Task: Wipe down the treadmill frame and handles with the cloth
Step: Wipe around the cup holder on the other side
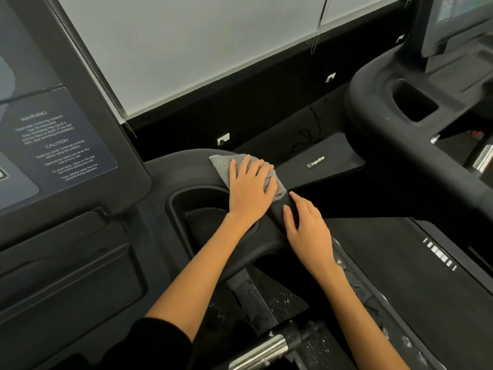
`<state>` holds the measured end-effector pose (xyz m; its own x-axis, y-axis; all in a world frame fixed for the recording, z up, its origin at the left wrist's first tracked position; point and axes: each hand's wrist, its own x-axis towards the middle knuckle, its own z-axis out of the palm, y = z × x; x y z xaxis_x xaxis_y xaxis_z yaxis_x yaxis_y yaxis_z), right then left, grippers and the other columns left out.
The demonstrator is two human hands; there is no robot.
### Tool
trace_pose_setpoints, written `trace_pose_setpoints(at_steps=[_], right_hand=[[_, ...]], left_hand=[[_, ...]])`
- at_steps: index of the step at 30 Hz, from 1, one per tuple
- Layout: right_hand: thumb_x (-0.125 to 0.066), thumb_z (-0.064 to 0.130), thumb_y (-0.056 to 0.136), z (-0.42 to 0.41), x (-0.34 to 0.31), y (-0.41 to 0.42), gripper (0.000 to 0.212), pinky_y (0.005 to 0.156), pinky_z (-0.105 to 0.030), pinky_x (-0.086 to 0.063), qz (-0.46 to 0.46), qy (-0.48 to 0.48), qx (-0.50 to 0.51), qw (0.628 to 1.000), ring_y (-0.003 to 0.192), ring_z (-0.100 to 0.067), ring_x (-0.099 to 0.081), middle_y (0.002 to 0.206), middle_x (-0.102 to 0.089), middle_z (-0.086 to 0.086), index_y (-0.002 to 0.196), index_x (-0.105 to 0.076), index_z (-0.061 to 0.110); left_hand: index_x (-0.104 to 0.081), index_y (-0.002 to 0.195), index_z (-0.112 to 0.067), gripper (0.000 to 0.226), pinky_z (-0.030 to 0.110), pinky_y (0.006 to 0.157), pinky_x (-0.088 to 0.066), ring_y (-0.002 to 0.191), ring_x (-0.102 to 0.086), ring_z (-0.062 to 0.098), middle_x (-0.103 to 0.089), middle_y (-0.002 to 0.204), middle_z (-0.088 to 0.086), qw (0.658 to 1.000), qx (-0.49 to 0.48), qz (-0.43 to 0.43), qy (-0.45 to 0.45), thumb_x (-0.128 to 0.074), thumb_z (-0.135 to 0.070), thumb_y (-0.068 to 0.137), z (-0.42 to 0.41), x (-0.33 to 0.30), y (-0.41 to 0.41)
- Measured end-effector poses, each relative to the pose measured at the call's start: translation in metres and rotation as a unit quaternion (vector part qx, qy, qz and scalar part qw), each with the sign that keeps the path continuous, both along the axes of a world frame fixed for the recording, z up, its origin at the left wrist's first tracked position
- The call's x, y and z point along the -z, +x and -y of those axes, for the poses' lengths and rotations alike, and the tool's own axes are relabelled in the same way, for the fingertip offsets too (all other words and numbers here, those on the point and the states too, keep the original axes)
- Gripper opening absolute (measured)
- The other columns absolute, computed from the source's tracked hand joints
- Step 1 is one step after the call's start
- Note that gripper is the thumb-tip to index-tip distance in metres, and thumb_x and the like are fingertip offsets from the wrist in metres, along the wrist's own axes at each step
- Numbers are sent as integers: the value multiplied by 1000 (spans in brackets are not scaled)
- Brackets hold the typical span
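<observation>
One grey cloth (226, 166), two hands, two treadmills, two cup holders and two wall sockets show.

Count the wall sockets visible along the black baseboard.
3: one wall socket above the cloth, one further right, one near the far treadmill's screen. Others may be hidden behind the machines.

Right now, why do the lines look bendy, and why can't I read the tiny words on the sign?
Head view: the wide lens bows straight edges, like the wall trim near the borders. The sign is soft and small, so only its headings "WARNING" and "CAUTION" read. Light is even and dim on the black frame; the left hand on the cloth looks sharp. The metal bar shows glare.
</observation>
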<state>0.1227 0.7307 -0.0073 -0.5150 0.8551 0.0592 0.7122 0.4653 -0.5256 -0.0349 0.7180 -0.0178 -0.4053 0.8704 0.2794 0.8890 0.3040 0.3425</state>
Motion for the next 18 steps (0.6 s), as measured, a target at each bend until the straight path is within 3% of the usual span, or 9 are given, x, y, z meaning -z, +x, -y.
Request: trace_pose_setpoints(at_steps=[6,11,14,18], right_hand=[[-50,31,100,7,-5,28,47,101,-27,-38,10,-21,2,1000,129,-16,-47,141,-52,1,143,-44,15],[-48,43,98,16,-5,44,55,102,-31,-40,22,-20,-6,1000,131,-15,-45,145,-47,4,147,-39,19],[-46,45,98,19,-5,46,55,101,-30,-40,14,-23,0,1000,129,-14,-45,144,-48,6,147,-39,20],[-45,43,99,21,-5,47,54,103,-33,-41,9,-24,7,1000,130,-15,-45,144,-48,4,147,-39,20]], left_hand=[[-52,133,-21,44,46,116,-18,139,-32,23,-50,139,-1,983,182,-28,3,-36,-39,96,28,7,24],[-36,144,-29,50,40,119,-9,144,-19,15,-35,151,-7,947,307,-76,-57,-32,-49,99,27,5,-13],[-38,143,-31,48,42,119,-9,143,-21,14,-36,149,-8,955,273,-93,-68,-28,-49,99,17,5,-27],[-56,127,-27,47,47,117,-14,137,-34,20,-53,135,-3,993,114,-23,-30,-26,-45,96,8,5,-9]])
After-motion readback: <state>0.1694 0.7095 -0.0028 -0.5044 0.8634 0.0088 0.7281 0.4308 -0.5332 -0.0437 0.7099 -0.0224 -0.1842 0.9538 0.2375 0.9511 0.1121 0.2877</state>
